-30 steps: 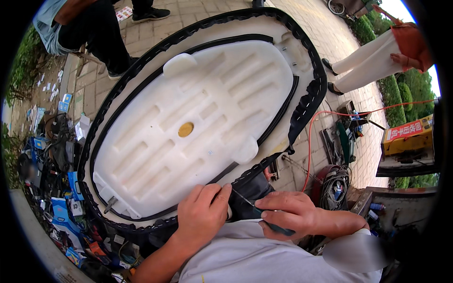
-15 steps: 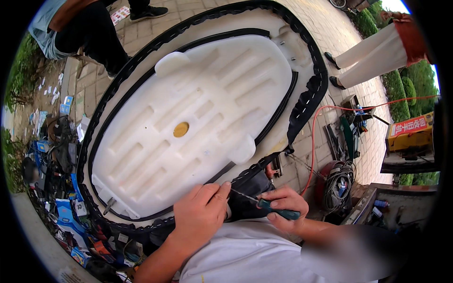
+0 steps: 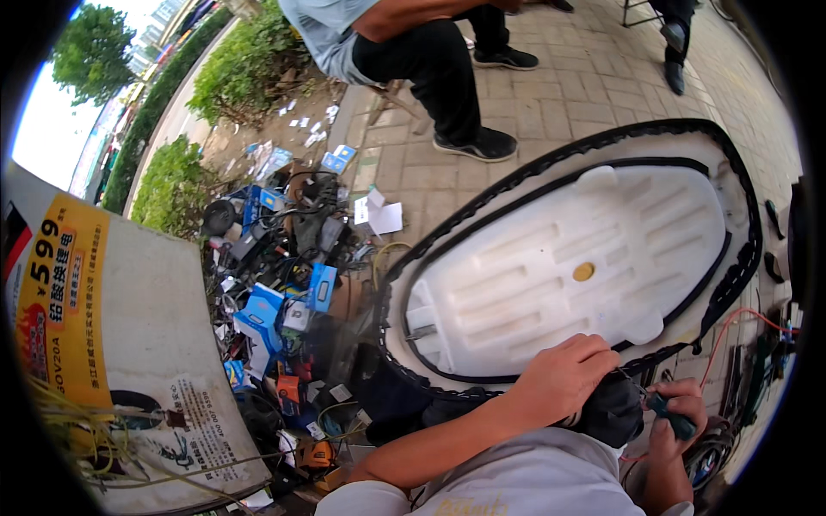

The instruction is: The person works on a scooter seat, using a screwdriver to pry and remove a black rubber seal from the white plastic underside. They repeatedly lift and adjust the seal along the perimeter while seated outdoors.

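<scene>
An upturned scooter seat lies in front of me, its white plastic base [image 3: 516,279] facing up with a round yellowish spot in the middle. The black seat cover [image 3: 613,411] folds over its rim, with pale stitch-like marks along the edge. My left hand [image 3: 564,378] is closed at the near rim, fingers bent and pinching the cover's edge; the fingertips' exact grip is partly hidden. Just to its right, my right hand [image 3: 681,397] is wrapped round a green-handled screwdriver [image 3: 680,425]. Its thin metal shaft points toward the left fingers, and the tip cannot be seen.
A heap of boxes, cables and parts [image 3: 292,301] lies left of the seat. Beyond it stands a pale cabinet [image 3: 163,318] with a yellow panel. A seated person [image 3: 430,77] is at the far side on the paving. A red hose [image 3: 721,331] runs at the right.
My view has swung left, so the seat appears farther right and the cabinet has come into view. Both hands stay at the near rim, the screwdriver still in the right.
</scene>
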Motion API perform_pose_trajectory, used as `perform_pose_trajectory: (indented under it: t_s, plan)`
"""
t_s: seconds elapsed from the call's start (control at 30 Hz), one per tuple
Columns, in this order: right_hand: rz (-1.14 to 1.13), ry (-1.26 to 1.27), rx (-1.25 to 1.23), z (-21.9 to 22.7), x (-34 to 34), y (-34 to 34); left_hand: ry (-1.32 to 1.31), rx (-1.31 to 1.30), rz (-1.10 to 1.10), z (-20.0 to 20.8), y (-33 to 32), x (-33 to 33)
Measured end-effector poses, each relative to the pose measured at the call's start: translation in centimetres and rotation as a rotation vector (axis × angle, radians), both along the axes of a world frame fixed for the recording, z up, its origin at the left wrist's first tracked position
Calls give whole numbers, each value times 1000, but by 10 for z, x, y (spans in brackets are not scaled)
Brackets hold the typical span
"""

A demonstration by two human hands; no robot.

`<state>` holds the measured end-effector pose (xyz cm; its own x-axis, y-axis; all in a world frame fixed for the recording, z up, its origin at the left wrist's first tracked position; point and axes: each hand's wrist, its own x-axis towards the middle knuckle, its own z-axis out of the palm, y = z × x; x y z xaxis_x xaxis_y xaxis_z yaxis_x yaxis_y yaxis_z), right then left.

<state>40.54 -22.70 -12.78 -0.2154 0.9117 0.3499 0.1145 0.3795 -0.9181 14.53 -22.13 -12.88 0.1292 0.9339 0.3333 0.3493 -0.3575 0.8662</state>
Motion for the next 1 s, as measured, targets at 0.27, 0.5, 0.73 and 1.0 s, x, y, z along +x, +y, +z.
perform_pose_trajectory:
  t_s: [0.27, 0.5, 0.73, 1.0]
  plan:
    - [3, 325, -198, 2, -30, 19, 79, 347, 991, 55, -48, -115]
    - [152, 238, -203, 27, -27, 27, 528, -186, 1336, 67, -111, -200]
    - [247, -309, 104, 72, -6, 35, 230, -51, 72, 38, -31, -10]
    - [304, -429, 35, 82, -20, 44, 403, 124, 141, -17, -26, 25]
